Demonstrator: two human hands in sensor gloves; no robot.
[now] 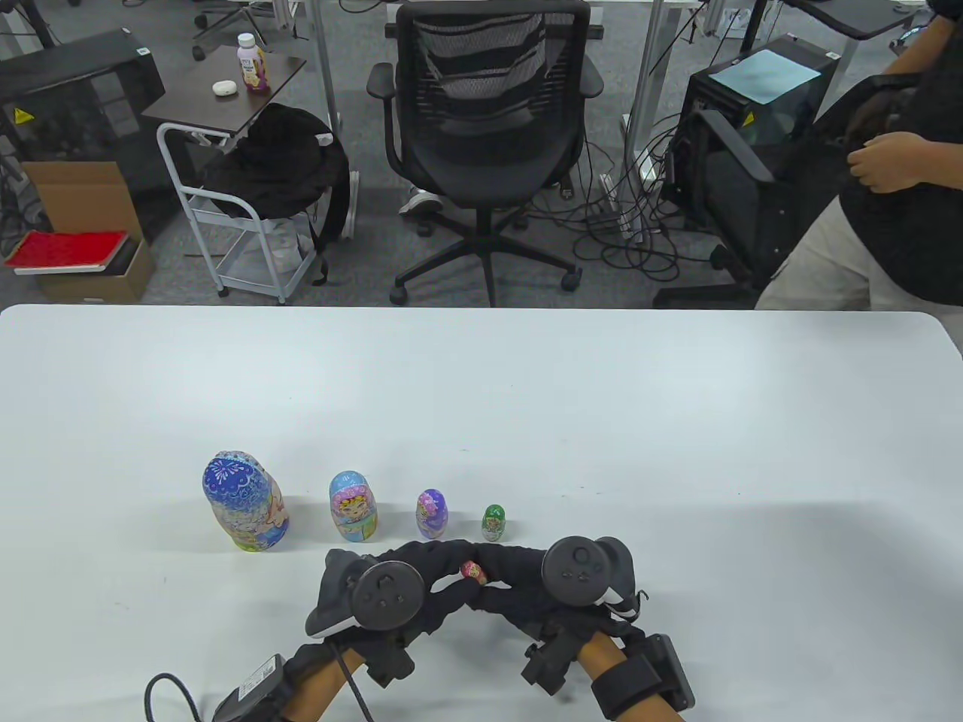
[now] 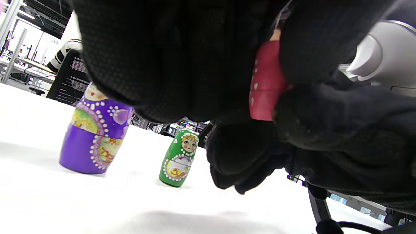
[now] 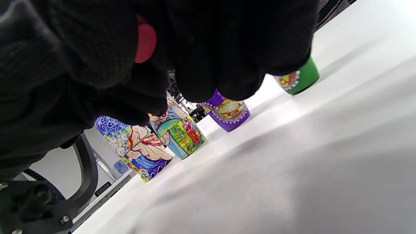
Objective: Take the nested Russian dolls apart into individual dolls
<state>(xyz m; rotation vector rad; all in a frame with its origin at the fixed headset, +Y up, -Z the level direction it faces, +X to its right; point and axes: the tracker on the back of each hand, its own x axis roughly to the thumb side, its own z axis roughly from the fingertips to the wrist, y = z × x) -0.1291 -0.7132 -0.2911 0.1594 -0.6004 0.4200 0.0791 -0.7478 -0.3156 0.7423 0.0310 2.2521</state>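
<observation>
Several dolls stand upright in a row on the white table [image 1: 481, 391], largest at left: a big blue doll [image 1: 244, 501], a light-blue doll [image 1: 352, 507], a purple doll [image 1: 432, 514] and a small green doll [image 1: 493, 523]. Just in front of them my left hand [image 1: 421, 583] and right hand [image 1: 519, 575] meet and together hold a tiny pink-red doll [image 1: 473, 571] between their fingertips. The left wrist view shows the pink-red doll [image 2: 265, 83] with a seam line, plus the purple doll [image 2: 94, 133] and green doll [image 2: 178, 158]. The right wrist view shows its red end [image 3: 144, 42].
The table's far edge [image 1: 481, 310] runs across the middle of the table view. Beyond it stand an office chair [image 1: 489, 113], a side cart [image 1: 226, 98] and a seated person [image 1: 888, 195]. A cable [image 1: 169, 688] trails from my left wrist.
</observation>
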